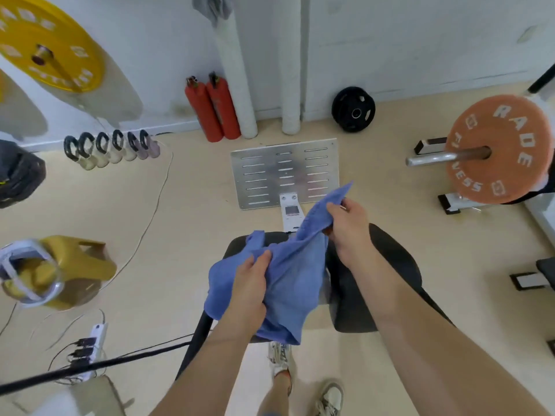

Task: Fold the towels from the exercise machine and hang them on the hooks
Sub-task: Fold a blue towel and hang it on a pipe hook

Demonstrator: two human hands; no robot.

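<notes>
A blue towel [295, 277] hangs crumpled between both hands, above the black padded seat [396, 265] of the exercise machine. My left hand [249, 291] grips the towel's lower left part, fingers curled into the cloth. My right hand [348, 226] pinches an upper edge, and a corner of the towel sticks up past it. A grey towel [213, 6] hangs high on the wall at the top of the view; the hook holding it is hidden.
The machine's metal footplate [285, 172] lies on the floor ahead. Two red extinguishers [213, 109], white pipes [237, 82], a black weight plate [353, 109], an orange barbell plate [495, 151] on the right, a yellow plate [48, 46] and a power strip [90, 349] surround me.
</notes>
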